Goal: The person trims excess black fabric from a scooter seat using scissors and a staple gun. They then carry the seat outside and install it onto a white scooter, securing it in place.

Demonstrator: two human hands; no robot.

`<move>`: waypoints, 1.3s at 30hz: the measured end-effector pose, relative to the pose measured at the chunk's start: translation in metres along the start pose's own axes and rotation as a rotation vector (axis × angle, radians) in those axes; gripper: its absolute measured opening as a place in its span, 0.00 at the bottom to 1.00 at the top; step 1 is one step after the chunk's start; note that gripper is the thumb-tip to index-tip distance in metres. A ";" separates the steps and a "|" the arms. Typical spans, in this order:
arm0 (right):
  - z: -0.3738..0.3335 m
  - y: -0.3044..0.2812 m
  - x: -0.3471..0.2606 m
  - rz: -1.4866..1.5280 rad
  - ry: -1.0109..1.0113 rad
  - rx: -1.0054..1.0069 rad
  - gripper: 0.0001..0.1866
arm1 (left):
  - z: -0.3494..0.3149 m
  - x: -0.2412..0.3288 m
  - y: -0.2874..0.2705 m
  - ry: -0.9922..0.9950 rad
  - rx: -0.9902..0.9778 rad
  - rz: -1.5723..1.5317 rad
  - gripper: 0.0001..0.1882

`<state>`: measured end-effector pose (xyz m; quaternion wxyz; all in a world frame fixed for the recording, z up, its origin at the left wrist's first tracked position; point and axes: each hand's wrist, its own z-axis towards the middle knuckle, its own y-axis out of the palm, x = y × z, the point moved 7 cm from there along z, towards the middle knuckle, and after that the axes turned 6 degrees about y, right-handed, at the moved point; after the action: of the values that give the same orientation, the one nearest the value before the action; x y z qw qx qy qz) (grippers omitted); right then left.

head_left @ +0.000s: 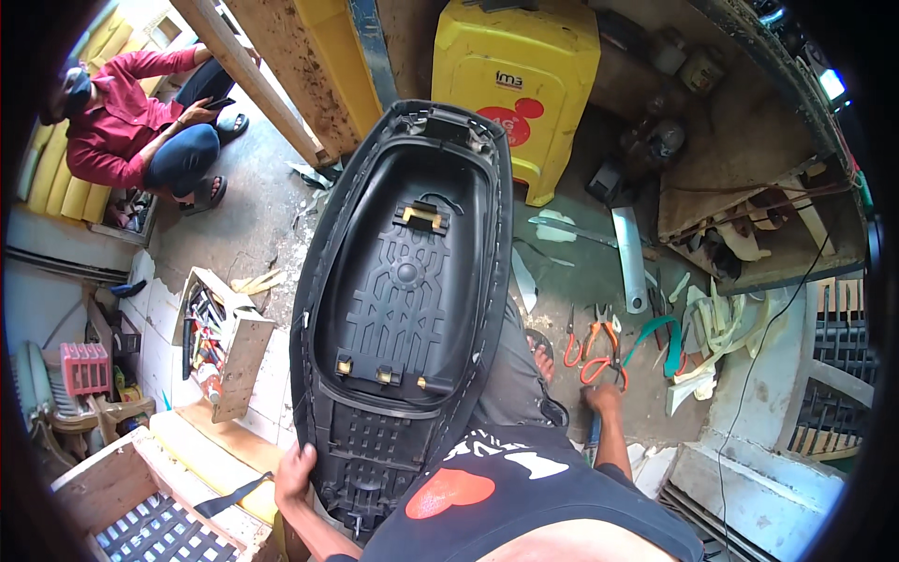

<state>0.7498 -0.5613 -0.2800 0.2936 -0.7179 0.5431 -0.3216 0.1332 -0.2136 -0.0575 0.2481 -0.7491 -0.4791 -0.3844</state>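
Note:
A black motorcycle seat (405,309) lies upside down across my lap, its hollow, ribbed underside facing up. Staples run along the cover's folded edge. My left hand (294,474) grips the near left rim, thumb on top and fingers mostly hidden beneath. Down by the floor on the right, my right hand (604,401) looks closed, its fingers partly hidden; a blue piece (595,431) shows just below it. Right beside that hand are orange-handled scissors (599,372), with orange-handled pliers (602,330) a little farther off.
Beyond the seat stands a yellow plastic stool (515,94). A metal ruler (629,258), a green strap (670,342) and pale scraps (716,328) litter the floor at right. At left are a wooden tool box (242,351) and a crouching person (140,126) holding a phone.

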 end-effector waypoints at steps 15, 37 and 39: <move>-0.150 -0.404 -0.465 1.121 -1.119 -0.240 0.43 | -0.086 -0.107 -0.062 0.272 1.251 -0.580 0.40; -0.334 -0.254 -0.363 0.089 -1.133 0.652 0.30 | -0.007 0.039 -0.084 0.725 0.540 -0.887 0.32; -0.440 -0.182 -0.401 0.086 -1.561 0.336 0.40 | -0.012 0.049 -0.090 0.669 0.585 -0.851 0.31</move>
<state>0.4324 -0.1613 0.0756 0.7054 -0.6604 0.1522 0.2076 0.0596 -0.1596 -0.0106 0.4050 -0.2321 -0.7179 -0.5165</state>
